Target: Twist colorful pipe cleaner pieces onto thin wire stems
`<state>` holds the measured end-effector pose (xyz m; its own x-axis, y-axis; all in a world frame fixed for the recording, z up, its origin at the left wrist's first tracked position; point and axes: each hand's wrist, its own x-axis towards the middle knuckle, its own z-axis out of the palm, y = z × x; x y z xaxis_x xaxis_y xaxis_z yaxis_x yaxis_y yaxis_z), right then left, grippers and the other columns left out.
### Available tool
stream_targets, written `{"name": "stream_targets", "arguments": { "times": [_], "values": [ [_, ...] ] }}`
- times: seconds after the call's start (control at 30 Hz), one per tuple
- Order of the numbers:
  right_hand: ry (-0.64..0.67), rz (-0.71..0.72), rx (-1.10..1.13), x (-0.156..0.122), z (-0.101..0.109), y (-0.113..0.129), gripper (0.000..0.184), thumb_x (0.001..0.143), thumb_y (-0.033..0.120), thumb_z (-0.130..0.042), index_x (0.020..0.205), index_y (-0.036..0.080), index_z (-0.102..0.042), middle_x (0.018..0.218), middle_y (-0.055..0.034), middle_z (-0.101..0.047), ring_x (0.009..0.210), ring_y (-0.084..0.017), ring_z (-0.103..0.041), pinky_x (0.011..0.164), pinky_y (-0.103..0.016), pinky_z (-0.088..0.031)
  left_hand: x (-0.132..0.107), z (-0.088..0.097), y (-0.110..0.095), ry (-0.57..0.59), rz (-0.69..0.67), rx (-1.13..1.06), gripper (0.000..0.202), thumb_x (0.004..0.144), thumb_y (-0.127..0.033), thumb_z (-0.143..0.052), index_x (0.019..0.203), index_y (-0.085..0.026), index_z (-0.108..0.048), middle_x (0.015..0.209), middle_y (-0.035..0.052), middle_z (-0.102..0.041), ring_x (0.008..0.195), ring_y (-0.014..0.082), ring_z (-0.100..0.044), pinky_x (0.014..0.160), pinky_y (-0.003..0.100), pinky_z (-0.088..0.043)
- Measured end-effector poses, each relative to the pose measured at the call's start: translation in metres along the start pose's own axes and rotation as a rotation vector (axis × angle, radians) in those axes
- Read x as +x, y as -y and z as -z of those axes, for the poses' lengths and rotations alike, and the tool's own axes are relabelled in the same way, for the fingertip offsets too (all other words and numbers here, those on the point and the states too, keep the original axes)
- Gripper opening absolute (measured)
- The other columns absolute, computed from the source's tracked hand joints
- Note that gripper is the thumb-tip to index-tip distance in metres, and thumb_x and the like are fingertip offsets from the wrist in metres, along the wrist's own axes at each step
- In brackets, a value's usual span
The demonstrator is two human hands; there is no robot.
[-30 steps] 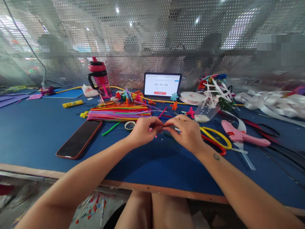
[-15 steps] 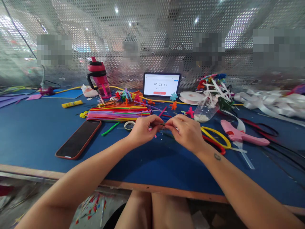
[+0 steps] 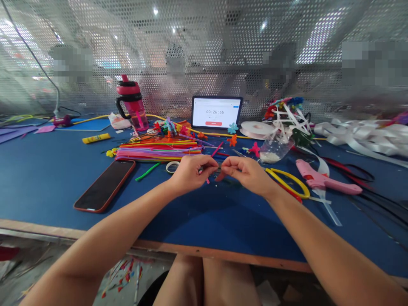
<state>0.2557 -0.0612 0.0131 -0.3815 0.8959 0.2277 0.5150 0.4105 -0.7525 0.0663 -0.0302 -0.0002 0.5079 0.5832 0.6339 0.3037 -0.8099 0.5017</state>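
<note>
The desk (image 3: 207,221) under the fingers (image 3: 204,160) was blue. Left of them, pipe cleaners (image 3: 156,152) showed red, yellow and lilac stripes. To the right, the glue gun (image 3: 318,181) was pink.

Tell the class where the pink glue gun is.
In the head view, the pink glue gun lies on the blue table, right of the yellow loop and the right hand.

The hands (image 3: 194,172) are bare, with uncovered forearms (image 3: 134,212) tapering toward the wrists (image 3: 169,187), and bare thighs (image 3: 182,280).
</note>
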Motion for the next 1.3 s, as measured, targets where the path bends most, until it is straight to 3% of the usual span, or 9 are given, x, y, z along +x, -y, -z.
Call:
{"name": "stream_targets", "arguments": {
  "times": [0.13,0.3,0.47,0.8,1.17,1.3],
  "values": [
    [0.072,-0.055,0.164,0.001,0.000,-0.003,0.029,0.086,0.044,-0.045,0.077,0.019,-0.058,0.073,-0.0033,-0.069,0.069,-0.016,-0.061,0.067,-0.029,-0.044,-0.001,-0.001,-0.002,-0.009,0.018,-0.015,0.009,0.078,-0.017,-0.056,0.078,-0.016,-0.065,0.071,0.0001,-0.066,0.061,0.0080,-0.058,0.058,0.017,-0.044],
    [-0.044,0.002,0.150,-0.001,-0.003,0.001,0.035,0.089,0.046,-0.037,0.083,0.020,-0.059,0.079,-0.0031,-0.069,0.080,-0.017,-0.063,0.076,-0.029,-0.043,-0.001,-0.001,-0.004,-0.023,0.078,-0.105,0.010,0.077,-0.015,-0.055,0.079,-0.015,-0.064,0.070,0.0003,-0.066,0.060,0.0077,-0.058,0.056,0.017,-0.044],
    [-0.054,0.035,0.110,-0.003,-0.005,0.006,0.022,0.083,0.041,-0.051,0.081,0.019,-0.055,0.068,-0.0003,-0.065,0.064,-0.013,-0.061,0.062,-0.025,-0.042,-0.001,-0.002,-0.003,-0.024,0.090,-0.147,0.010,0.079,-0.018,-0.055,0.079,-0.014,-0.064,0.070,0.0015,-0.066,0.060,0.0081,-0.059,0.055,0.017,-0.045],
    [0.116,-0.059,0.348,0.000,-0.002,-0.002,0.017,0.085,0.033,-0.050,0.077,0.018,-0.051,0.050,0.0032,-0.059,0.047,-0.008,-0.047,0.049,-0.022,-0.029,0.000,0.000,-0.005,-0.014,0.054,-0.102,0.009,0.078,-0.020,-0.058,0.076,-0.015,-0.065,0.066,-0.0003,-0.066,0.057,0.0075,-0.059,0.054,0.015,-0.045],
    [0.221,-0.155,0.535,0.001,0.000,-0.001,0.024,0.085,0.033,-0.048,0.066,0.018,-0.048,0.050,0.0018,-0.060,0.046,-0.009,-0.054,0.054,-0.023,-0.035,0.000,0.000,-0.006,-0.004,0.038,-0.121,0.007,0.078,-0.019,-0.059,0.076,-0.015,-0.065,0.065,-0.0005,-0.065,0.057,0.0072,-0.059,0.055,0.016,-0.044],
    [0.122,-0.094,0.385,0.001,0.000,-0.004,0.033,0.090,0.044,-0.037,0.075,0.018,-0.051,0.056,-0.0011,-0.063,0.054,-0.012,-0.058,0.056,-0.024,-0.039,0.000,0.001,-0.005,-0.017,0.117,-0.225,0.010,0.079,-0.021,-0.057,0.078,-0.014,-0.064,0.069,0.0021,-0.066,0.062,0.0096,-0.061,0.057,0.018,-0.047]
  ]
}}
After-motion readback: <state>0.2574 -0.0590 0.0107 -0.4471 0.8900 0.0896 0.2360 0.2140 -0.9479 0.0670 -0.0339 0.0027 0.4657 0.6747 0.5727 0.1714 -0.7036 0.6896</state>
